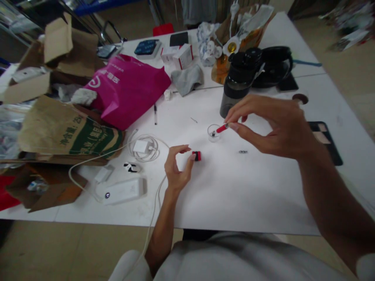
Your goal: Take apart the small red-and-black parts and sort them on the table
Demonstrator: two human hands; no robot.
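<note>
Between thumb and forefinger, my right hand (269,125) pinches a short red stick-like tool (222,128), tilted down to the left. Its lower end is at a small clear cup (213,139), where a little dark piece (213,133) shows inside. I cannot tell whether the tool touches that piece. My left hand (178,168) has its thumb and forefinger on a small black and red block (197,156), left of and nearer than the cup. A small dark metal piece (243,152) lies on the table (222,187) to the right.
A dark drink bottle (234,86) stands behind the cup; a phone (326,142) lies at right. Leftward are a coiled white cable (143,148), a white power bank (124,191), a pen (155,114), a magenta bag (131,89) and cardboard boxes (49,187). A grey cloth (187,80) lies behind.
</note>
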